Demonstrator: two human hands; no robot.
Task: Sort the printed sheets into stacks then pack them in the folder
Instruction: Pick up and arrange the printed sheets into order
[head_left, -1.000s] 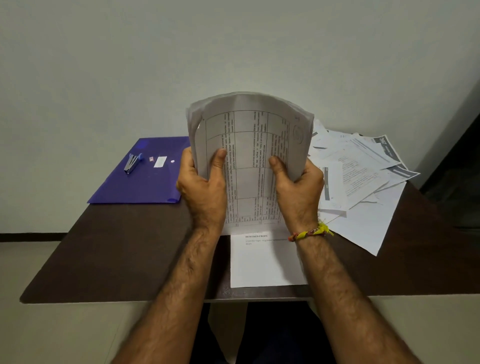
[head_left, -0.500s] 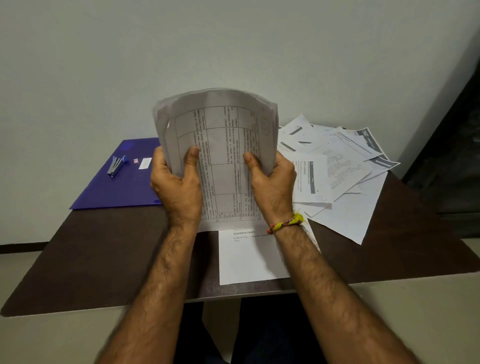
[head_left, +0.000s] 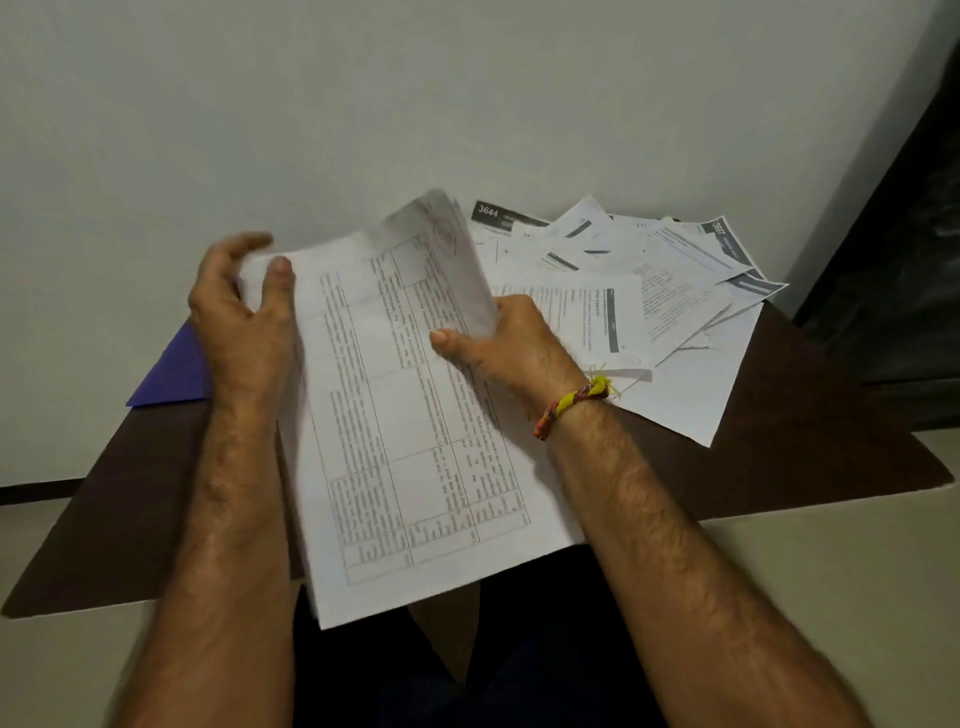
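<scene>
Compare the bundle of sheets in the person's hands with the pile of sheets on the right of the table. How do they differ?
The held bundle is gathered with edges roughly together; the loose pile is fanned out at many angles. The bundle is gripped by the left hand and right hand, with its near end past the table edge; the pile lies flat. The bundle's top page shows a ruled grid; several pile sheets show dark header bars. Both are white printed paper.
</scene>
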